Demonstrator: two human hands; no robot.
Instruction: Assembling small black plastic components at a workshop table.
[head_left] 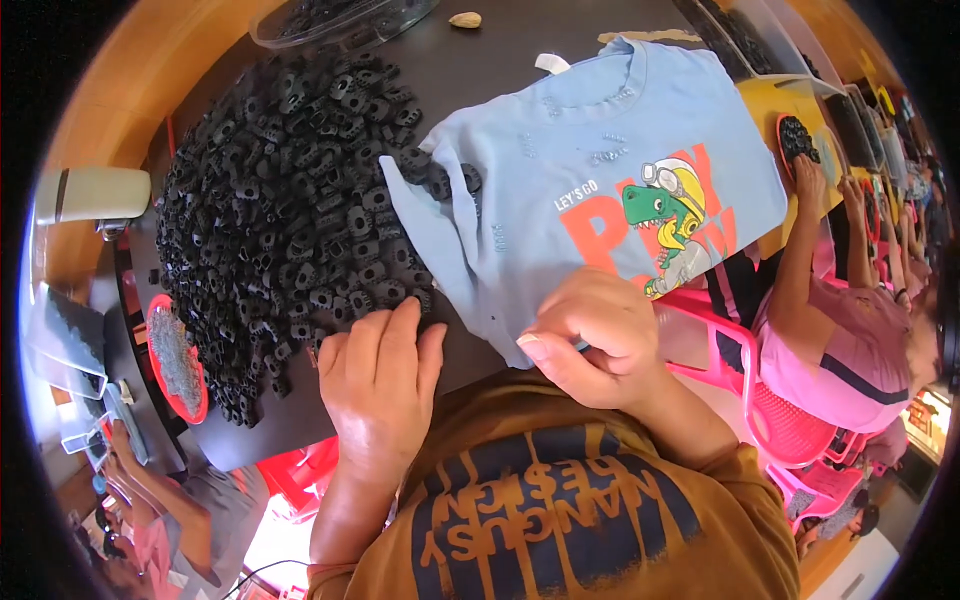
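Note:
A big heap of small black plastic parts (290,210) spreads over the left half of the dark table. My left hand (378,380) rests at the heap's near edge, fingers stretched out and fingertips touching the parts there. To the right lies a light blue T-shirt (520,190) with a cartoon dinosaur print, laid on the table. Little clusters of tiny metallic-looking pieces (608,152) sit on its cloth. My right hand (595,335) is closed in a pinch above the shirt's near edge. Whatever its fingers hold, if anything, is too small to make out.
Left of the heap stands a red oval tray (165,375) of small grey pieces. A clear plastic tub (335,22) is at the far edge, beside a small tan object (465,20). Another person (830,330) sits at right; more people are at lower left.

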